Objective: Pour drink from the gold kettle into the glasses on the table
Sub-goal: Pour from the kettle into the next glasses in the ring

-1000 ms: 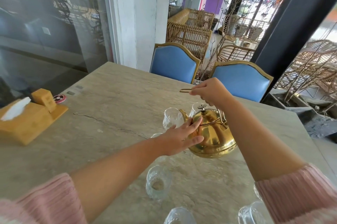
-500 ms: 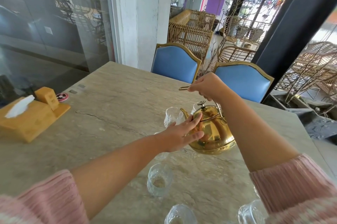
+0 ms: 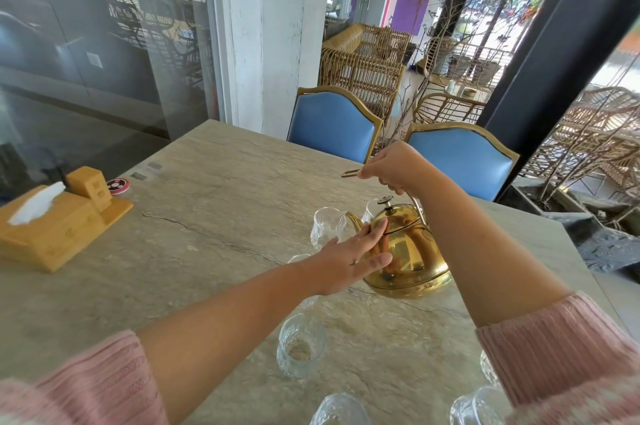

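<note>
The gold kettle (image 3: 408,255) stands on the stone table (image 3: 214,203), its spout pointing left toward a clear glass (image 3: 327,225). My right hand (image 3: 394,166) is shut on the kettle's raised handle above the lid. My left hand (image 3: 349,260) lies flat against the kettle's left side, fingers spread. A second glass sits half hidden behind the kettle's lid. Nearer me stands a glass (image 3: 300,345), and two more glasses (image 3: 341,409) (image 3: 476,405) sit at the bottom edge. Another glass rim is partly covered by my left wrist.
A wooden tissue box (image 3: 52,227) with a small wooden holder sits at the table's left edge, a round red coaster (image 3: 118,184) beside it. Two blue chairs (image 3: 332,123) (image 3: 460,161) stand at the far side. A glass wall and white pillar lie behind.
The kettle has tilted slightly and shifted a little away from me, with my right hand lifting its handle. My left hand has stayed on its side.
</note>
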The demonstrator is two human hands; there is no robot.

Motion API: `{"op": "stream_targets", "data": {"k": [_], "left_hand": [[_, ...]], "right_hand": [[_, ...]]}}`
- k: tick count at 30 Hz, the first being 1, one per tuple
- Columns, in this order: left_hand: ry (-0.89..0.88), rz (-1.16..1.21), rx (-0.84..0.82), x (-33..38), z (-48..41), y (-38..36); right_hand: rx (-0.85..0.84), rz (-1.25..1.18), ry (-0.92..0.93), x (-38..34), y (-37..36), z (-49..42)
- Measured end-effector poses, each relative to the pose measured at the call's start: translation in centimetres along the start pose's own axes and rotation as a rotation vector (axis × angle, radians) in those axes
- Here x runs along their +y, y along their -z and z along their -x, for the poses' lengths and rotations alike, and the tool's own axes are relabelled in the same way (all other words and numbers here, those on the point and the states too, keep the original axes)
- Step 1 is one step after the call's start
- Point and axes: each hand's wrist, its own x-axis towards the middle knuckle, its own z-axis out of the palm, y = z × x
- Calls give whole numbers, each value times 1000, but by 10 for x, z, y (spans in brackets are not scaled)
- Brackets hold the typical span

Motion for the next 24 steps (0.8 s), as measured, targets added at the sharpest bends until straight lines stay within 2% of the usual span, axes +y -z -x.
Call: {"op": "stream_targets", "data": {"k": [24], "left_hand": [[-29, 15, 11, 6, 2, 3]], "right_hand": [[-15, 51, 21, -5, 6, -1]]}}
